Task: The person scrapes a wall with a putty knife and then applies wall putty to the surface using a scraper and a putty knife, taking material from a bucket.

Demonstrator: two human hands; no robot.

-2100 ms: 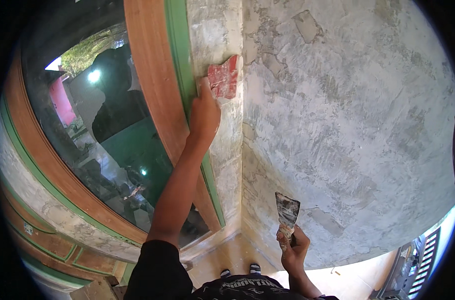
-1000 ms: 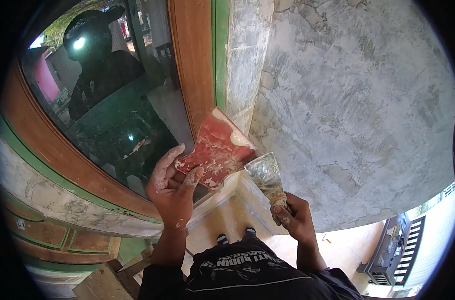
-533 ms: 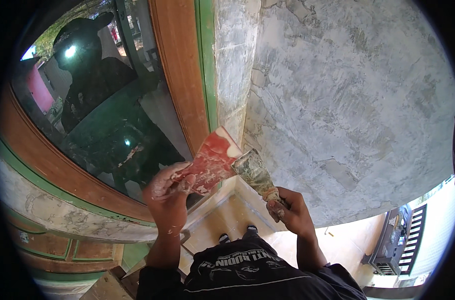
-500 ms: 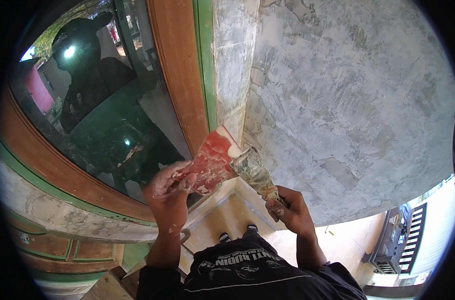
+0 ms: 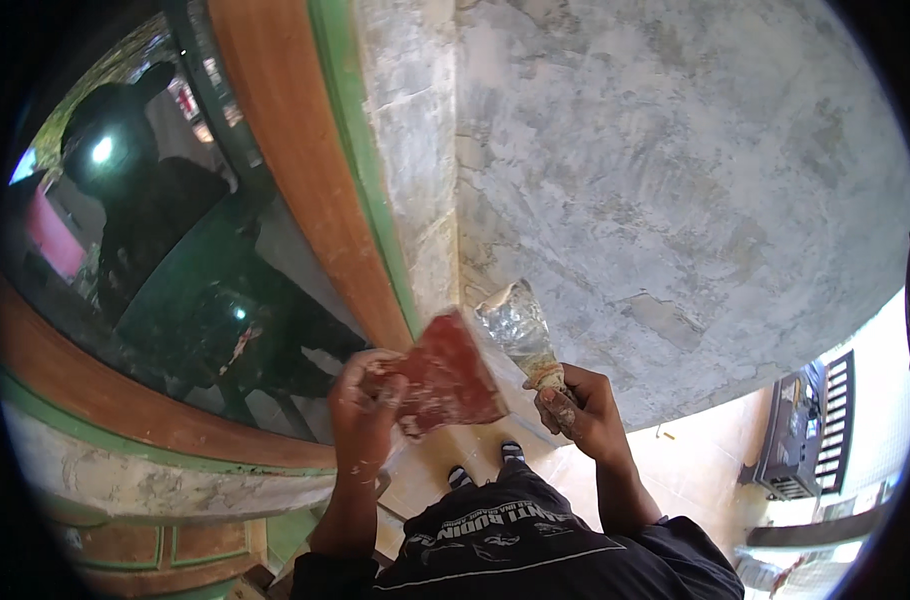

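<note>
Head view: the left hand (image 5: 363, 400) is closed around the edge of a flat red scraper (image 5: 445, 375), which it holds tilted in front of the chest, its upper corner just below the plastered corner of the grey wall (image 5: 675, 170). The right hand (image 5: 585, 405) grips the handle of a putty knife (image 5: 520, 325), blade pointing up and smeared with grey filler, just beside the red scraper. A wooden window frame (image 5: 285, 150) with a green strip runs along the wall's left side.

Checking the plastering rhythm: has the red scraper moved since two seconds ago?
Yes. The red scraper in the left hand came down off the wall corner, toward the putty knife.
</note>
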